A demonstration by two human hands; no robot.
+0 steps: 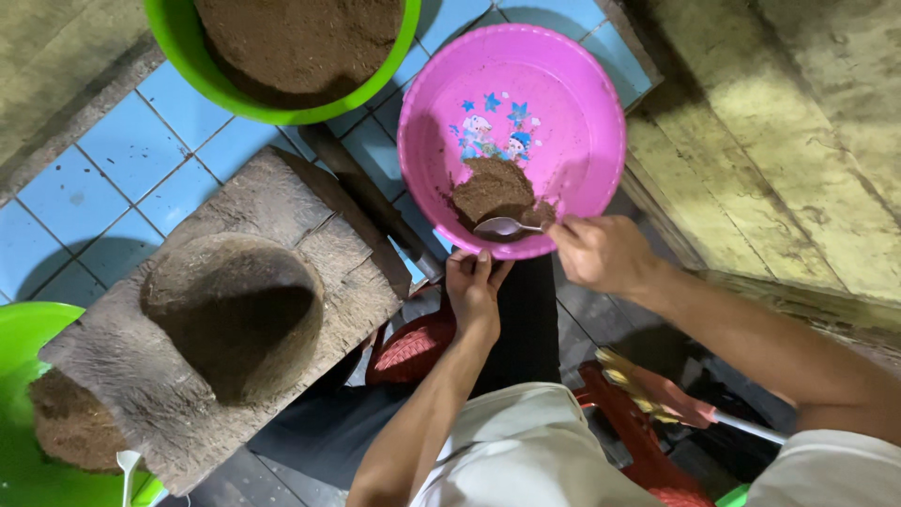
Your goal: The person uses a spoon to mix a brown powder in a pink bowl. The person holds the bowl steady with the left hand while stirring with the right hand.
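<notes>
The pink bowl (pixel 563 84) sits up at one o'clock, tipped toward the person, cartoon print on its floor and a small heap of brown powder (pixel 493 188) piled at its lower edge. The left hand (pixel 476 286) is clamped on the bowl's near rim at six o'clock of the bowl, fingers curled over the lip. The right hand (pixel 601 252) comes in from four o'clock, fingers pinched shut around the handle of a metal spoon (pixel 502 226), whose bowl lies just at the foot of the powder heap. Over at eight o'clock, a rough wooden block (pixel 310 235) with a deep round hollow rests on the blue tiled floor (pixel 113 160). At twelve o'clock, a green basin (pixel 188 66) full of the same brown powder; another green basin (pixel 28 329) at the lower left corner, holding a lump of it.
</notes>
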